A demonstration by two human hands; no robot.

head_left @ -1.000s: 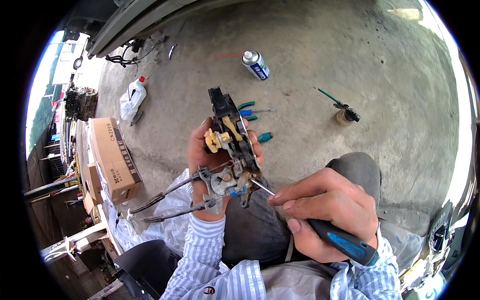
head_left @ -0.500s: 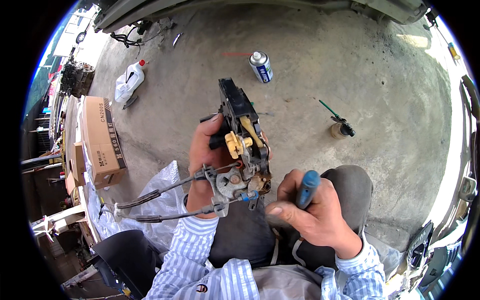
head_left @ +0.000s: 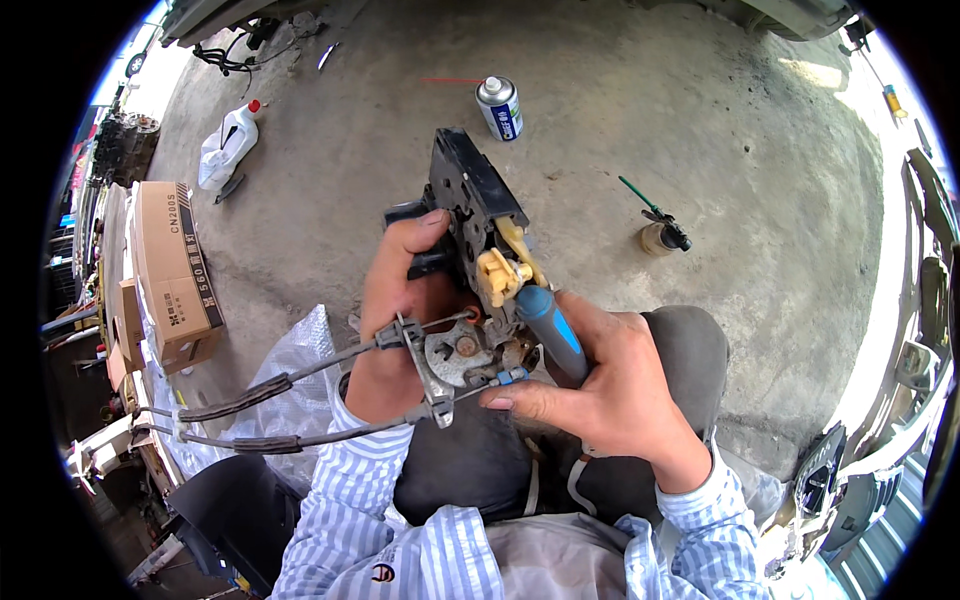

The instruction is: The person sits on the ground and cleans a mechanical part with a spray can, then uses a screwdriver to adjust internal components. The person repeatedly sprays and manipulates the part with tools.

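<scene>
My left hand [head_left: 395, 275] is closed around a car door latch [head_left: 478, 185], its thumb on the black housing and its other fingers hidden behind. The latch has yellow plastic levers [head_left: 500, 277] and a rusty metal plate [head_left: 460, 347]. From its lower end, two black-sheathed cables [head_left: 290, 440] run off to the left. In my right hand [head_left: 630, 390] is a screwdriver with a blue and grey handle [head_left: 553, 332], its tip hidden. The right thumb reaches to a blue cable clip [head_left: 512, 377] at the bottom of the latch, and the curled right fingers are partly hidden.
Ahead on the concrete floor stand a spray can [head_left: 500, 112] with a red straw and a small pot with a green-handled tool [head_left: 662, 235]. A white jug [head_left: 228, 150], a cardboard box [head_left: 170, 265] and bubble wrap [head_left: 285, 375] lie left. Car parts [head_left: 820, 470] sit at right.
My right hand has moved left and up with the screwdriver, bringing it against the latch. The latch has turned slightly in my left hand. The whole view has shifted a little.
</scene>
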